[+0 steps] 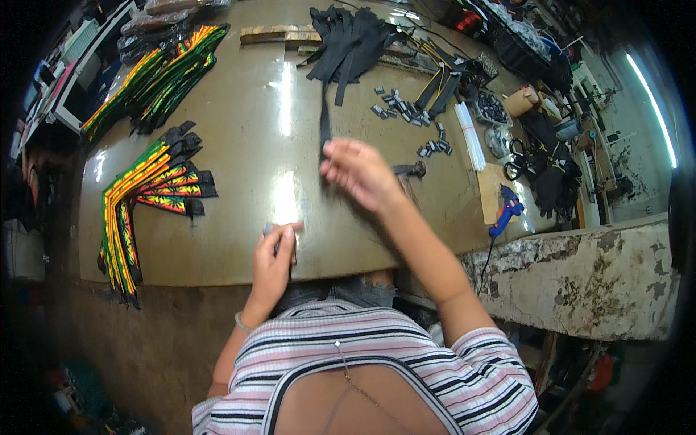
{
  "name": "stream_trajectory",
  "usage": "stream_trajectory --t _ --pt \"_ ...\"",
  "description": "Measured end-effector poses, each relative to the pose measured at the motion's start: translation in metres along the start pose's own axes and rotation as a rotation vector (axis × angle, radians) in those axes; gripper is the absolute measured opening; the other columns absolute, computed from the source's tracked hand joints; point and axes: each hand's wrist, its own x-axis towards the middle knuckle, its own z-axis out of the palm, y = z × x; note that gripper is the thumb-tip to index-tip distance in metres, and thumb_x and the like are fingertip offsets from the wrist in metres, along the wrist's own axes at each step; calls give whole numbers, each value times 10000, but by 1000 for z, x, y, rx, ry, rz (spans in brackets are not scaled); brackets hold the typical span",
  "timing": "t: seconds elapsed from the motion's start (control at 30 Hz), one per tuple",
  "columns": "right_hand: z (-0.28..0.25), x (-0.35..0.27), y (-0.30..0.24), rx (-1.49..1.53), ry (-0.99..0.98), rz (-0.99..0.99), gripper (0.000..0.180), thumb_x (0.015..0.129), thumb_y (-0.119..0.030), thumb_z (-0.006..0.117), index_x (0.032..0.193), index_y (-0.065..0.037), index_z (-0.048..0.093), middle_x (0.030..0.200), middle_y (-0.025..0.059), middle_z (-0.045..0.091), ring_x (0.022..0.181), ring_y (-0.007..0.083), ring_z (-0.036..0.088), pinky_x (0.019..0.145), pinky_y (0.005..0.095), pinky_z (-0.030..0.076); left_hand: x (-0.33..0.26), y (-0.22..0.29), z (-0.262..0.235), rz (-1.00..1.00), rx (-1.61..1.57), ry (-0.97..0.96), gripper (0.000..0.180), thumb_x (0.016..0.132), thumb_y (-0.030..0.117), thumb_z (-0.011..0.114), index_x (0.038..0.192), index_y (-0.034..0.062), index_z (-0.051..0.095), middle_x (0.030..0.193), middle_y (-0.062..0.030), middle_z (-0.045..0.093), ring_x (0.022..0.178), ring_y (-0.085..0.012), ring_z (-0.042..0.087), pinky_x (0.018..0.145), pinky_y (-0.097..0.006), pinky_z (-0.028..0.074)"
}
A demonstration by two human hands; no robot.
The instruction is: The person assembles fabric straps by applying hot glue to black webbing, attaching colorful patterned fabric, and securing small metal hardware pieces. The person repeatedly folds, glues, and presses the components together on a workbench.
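My right hand (360,174) reaches over the brown worktable (246,109) and pinches the near end of a long black strap (325,116). That strap runs back to a pile of black straps (351,43) at the far edge. My left hand (274,261) rests at the table's near edge with its fingers closed on a small grey object (269,230); what it is I cannot tell. A hammer head (409,170) lies just right of my right hand.
Striped red, yellow and green bands with black ends (156,185) fan out at the left, more (156,76) at the far left. Small metal clips (402,109) are scattered right of centre. White sticks (471,134), a blue glue gun (507,210) and scissors (516,159) lie at the right.
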Motion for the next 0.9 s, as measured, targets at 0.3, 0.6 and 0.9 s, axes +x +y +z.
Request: stream_trajectory --t 0.3,0.6,0.9 --pt "27 -87 83 13 38 191 324 981 -316 640 1143 -35 645 728 -28 538 554 35 484 476 179 403 17 9 -10 30 136 -134 255 922 232 704 872 -18 700 708 -6 553 645 -88 460 601 -273 398" --pt "-23 33 11 -683 -236 310 260 929 -197 706 1123 -24 703 898 -15 706 599 15 544 534 170 467 -26 12 -15 108 461 -254 227 893 234 693 834 15 682 690 -101 552 601 -253 554 582 -352 454" --pt "-48 169 -34 -982 -73 -208 312 911 -250 717 697 -35 642 633 2 547 584 70 474 513 281 379 -29 10 -8 228 636 -145 157 857 232 746 887 82 709 742 -80 544 599 -228 552 554 -350 445"
